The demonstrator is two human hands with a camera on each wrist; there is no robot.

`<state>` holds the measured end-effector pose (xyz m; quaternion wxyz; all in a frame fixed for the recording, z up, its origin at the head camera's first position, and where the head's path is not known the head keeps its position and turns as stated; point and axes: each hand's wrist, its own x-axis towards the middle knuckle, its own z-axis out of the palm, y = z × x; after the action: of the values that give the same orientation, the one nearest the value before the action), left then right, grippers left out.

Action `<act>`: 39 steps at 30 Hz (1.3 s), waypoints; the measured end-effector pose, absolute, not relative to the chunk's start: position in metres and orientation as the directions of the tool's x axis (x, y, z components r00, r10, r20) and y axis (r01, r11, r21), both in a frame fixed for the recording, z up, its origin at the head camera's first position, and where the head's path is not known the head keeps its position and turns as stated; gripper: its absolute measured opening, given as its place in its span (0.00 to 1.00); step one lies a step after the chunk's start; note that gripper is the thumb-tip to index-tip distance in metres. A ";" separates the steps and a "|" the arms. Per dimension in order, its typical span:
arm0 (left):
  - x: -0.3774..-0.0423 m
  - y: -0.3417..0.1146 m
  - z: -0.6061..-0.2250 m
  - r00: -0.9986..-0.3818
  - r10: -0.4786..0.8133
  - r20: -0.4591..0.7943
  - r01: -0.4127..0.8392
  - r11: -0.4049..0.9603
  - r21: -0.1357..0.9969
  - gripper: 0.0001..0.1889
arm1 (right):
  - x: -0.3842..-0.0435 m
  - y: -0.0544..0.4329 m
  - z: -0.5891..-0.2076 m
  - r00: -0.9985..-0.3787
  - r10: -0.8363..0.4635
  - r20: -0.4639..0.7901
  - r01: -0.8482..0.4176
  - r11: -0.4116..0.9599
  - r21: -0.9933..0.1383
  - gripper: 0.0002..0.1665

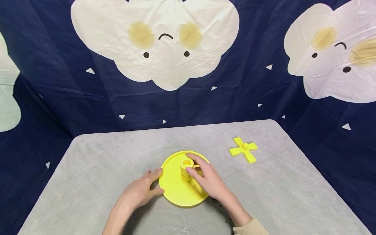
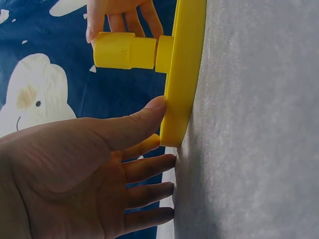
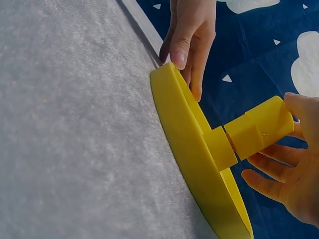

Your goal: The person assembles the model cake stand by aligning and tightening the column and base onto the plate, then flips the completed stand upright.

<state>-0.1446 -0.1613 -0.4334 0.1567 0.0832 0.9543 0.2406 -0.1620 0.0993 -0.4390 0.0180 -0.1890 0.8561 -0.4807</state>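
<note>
A round yellow tray (image 1: 176, 195) with a raised rim lies on the grey table. From its middle rises a short stub, and a yellow hollow post (image 2: 117, 51) stands on it, with a thin gap line at the joint. Numerals are marked on the post's side. My right hand (image 1: 210, 179) grips the post near its top, thumb on the near side and forefinger round the far side. My left hand (image 1: 139, 189) rests at the tray's left rim. Its thumb (image 2: 144, 117) presses the rim's top while the other fingers stretch down toward the table.
A yellow cross-shaped piece (image 1: 244, 148) with a small central peg lies on the table (image 1: 123, 153), right of and beyond the tray. A dark blue curtain (image 1: 147, 107) with white clouds surrounds the table's back and sides.
</note>
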 end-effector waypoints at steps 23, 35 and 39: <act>-0.144 -0.161 -0.432 -0.938 0.239 -0.250 0.089 0.864 0.495 0.39 | -0.162 0.098 -0.443 -0.918 -0.379 0.119 -0.291 0.438 -0.851 0.34; -0.144 -0.161 -0.433 -0.938 0.235 -0.255 0.084 0.867 0.490 0.39 | -0.162 0.097 -0.444 -0.931 -0.339 0.132 -0.277 0.425 -0.862 0.33; -0.144 -0.161 -0.433 -0.937 0.233 -0.260 0.079 0.866 0.493 0.39 | -0.162 0.097 -0.444 -0.924 -0.355 0.141 -0.297 0.438 -0.849 0.32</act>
<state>-0.1445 -0.1612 -0.4332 0.1572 0.0817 0.9531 0.2453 -0.1621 0.0975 -0.4436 0.0291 -0.1924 0.8473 -0.4941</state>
